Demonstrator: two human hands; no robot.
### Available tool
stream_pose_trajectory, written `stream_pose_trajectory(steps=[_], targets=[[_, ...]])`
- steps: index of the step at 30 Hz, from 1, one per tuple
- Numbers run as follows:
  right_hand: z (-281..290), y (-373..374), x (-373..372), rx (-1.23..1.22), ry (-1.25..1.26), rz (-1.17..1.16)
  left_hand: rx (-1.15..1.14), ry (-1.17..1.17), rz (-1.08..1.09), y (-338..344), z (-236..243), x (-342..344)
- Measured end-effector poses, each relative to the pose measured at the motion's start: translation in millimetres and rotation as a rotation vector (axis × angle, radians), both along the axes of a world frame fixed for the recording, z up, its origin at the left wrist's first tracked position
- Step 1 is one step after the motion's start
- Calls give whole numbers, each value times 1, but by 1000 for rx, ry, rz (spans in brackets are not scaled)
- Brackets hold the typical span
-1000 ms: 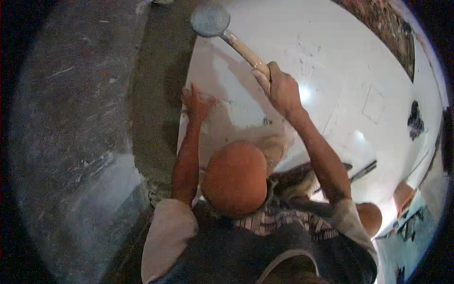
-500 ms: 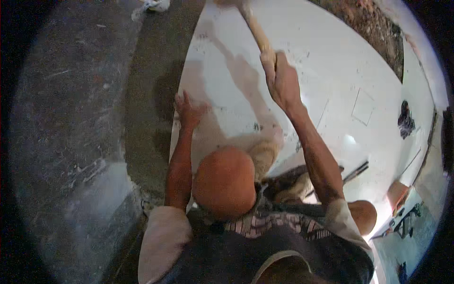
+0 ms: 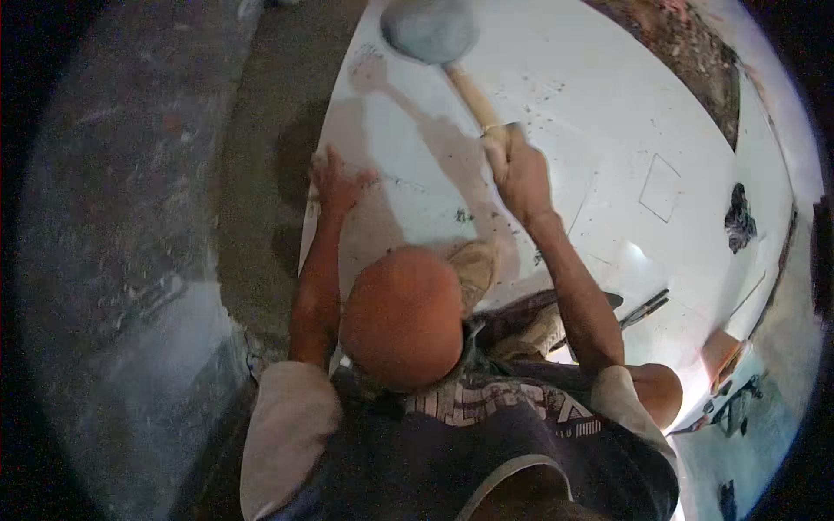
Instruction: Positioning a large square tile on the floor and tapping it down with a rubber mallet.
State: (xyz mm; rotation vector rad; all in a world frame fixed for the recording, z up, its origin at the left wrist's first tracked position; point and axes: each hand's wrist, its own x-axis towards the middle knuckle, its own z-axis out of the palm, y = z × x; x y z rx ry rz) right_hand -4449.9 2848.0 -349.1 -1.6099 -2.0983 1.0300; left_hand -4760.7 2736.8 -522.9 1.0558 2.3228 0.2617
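My right hand [image 3: 521, 178] is wrapped around the wooden handle of a mallet [image 3: 430, 31] with a large rounded grey head. The head hangs at the top of the view, over white floor tiles [image 3: 599, 122]; whether it touches them I cannot tell. Fingers spread, my left hand [image 3: 337, 182] lies on the tiles near their left edge. Shadows of my arm and the mallet fall across the white surface. My bent knee [image 3: 404, 317] is between my forearms, and a shoe [image 3: 476, 269] rests on the tiles.
A band of grey-brown mortar [image 3: 261, 161] runs along the tiles' left edge, with rough dark floor [image 3: 130, 191] beyond. Brown rubble [image 3: 686, 61] lies at the far right. A crumpled black item [image 3: 739, 221] and a dark bar-like tool [image 3: 645, 306] lie on the tiles.
The mallet's head, blurred at the top edge before, has come nearer and fully into view. My right hand has lowered slightly; my left hand stays spread on the tiles.
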Motion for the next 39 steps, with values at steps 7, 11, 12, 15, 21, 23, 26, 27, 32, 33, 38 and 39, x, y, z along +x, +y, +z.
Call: stream_pose_trajectory(steps=[7,11,12,15,21,23,26,27,32,33,38,39], targets=[[-65,-47,44,-58,-233,18,126,197,-109,-28,12,-39],[-17,-2,41,-3,-92,-99,-24,-11,-5,-16,2,22],[6,25,24,35,-55,-98,-8,-4,-33,-5,12,11],[61,22,-2,58,185,-229,12,141,-282,-33,9,0],[-58,28,69,39,-236,-241,-34,167,-587,19,42,127],[-66,15,73,-44,-238,-264,-16,151,-605,2,36,127],[-24,35,33,72,29,-258,-46,163,-648,-6,28,97],[7,34,35,72,58,-278,141,95,-661,-22,23,102],[-47,14,82,38,-61,-372,105,163,-614,8,34,130],[-64,11,98,-129,-269,-321,127,165,-630,9,35,134],[-79,15,90,-131,-124,-352,239,287,-689,14,13,115],[-71,14,83,-268,-85,-371,231,238,-677,2,16,107]])
